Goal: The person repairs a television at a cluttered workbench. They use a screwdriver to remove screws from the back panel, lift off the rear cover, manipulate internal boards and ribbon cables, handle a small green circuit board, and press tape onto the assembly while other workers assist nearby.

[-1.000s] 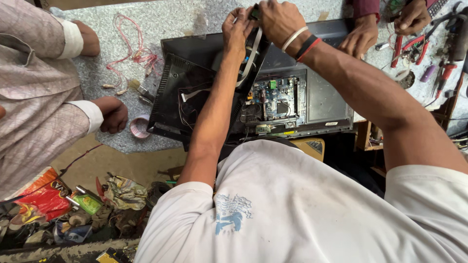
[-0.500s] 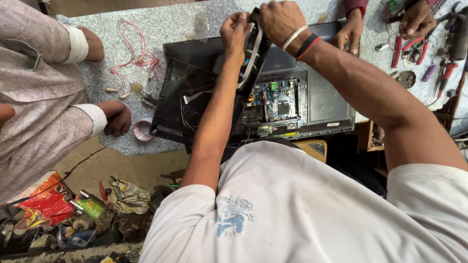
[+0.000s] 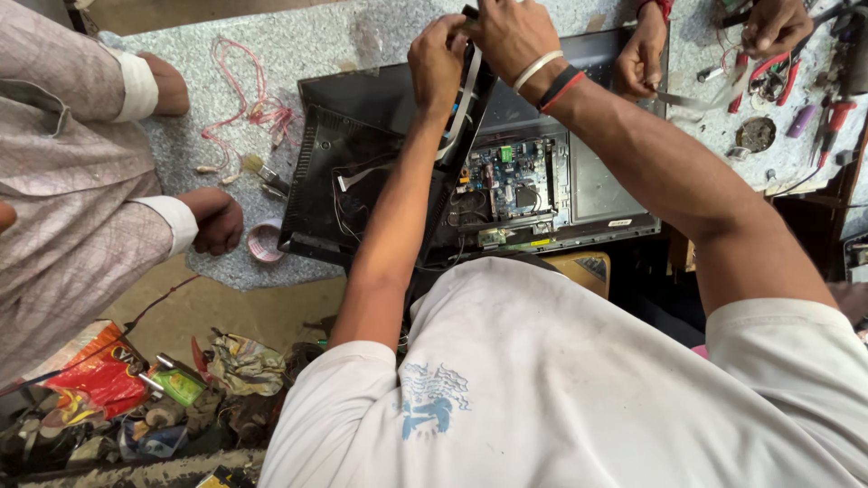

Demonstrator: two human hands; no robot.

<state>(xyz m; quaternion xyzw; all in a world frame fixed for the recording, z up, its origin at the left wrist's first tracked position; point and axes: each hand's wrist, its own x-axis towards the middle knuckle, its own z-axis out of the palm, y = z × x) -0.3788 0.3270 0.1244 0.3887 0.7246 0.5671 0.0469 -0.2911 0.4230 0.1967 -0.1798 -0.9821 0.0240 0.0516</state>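
Observation:
An opened flat-screen set (image 3: 597,194) lies face down on the speckled table (image 3: 362,41), its green and blue circuit board (image 3: 506,181) exposed. The set's black back cover (image 3: 353,172) is tilted up along its right edge. My left hand (image 3: 438,59) and my right hand (image 3: 511,36) both pinch the top of that raised edge, close together. A white flat ribbon cable (image 3: 466,95) hangs down from between them toward the board. Two bands, one white and one black and red, circle my right wrist (image 3: 547,81).
A person in a checked shirt stands at the left, with one hand (image 3: 167,86) on the table and one fist (image 3: 217,221) at its edge. Another person's hands (image 3: 646,59) work at the top right near red-handled pliers (image 3: 759,72). Pink wires (image 3: 244,108) lie at the left, litter (image 3: 136,398) on the floor.
My hands stay clamped on the raised cover edge, barely shifted. The other person's hand at the top right has moved left onto the set's far edge.

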